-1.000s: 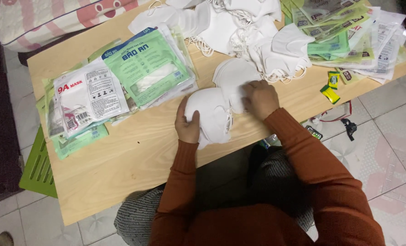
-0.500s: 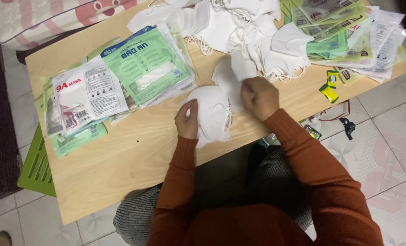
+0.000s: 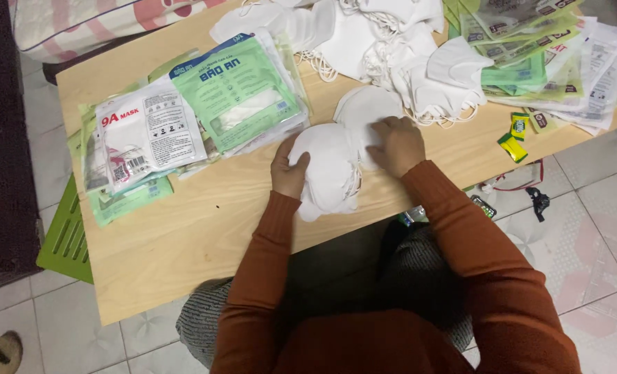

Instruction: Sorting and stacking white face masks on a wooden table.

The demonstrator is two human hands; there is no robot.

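**Two hands on a stack of white masks**

Sealed green and white packets (image 3: 204,118) lie fanned on the wooden table (image 3: 183,235), each showing a folded mask inside. The left hand (image 3: 289,166) grips the near-left edge of a small stack of white masks (image 3: 329,173) at the table's middle front. The right hand (image 3: 398,144) presses flat on one mask (image 3: 364,111) just behind. A loose heap of masks (image 3: 364,34) lies beyond; their number cannot be counted. Two small yellow-green sachets (image 3: 515,137) sit to the right.

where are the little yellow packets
In the head view the yellow packets lie near the wooden table's right front edge, right of the right hand, below the packaging pile.
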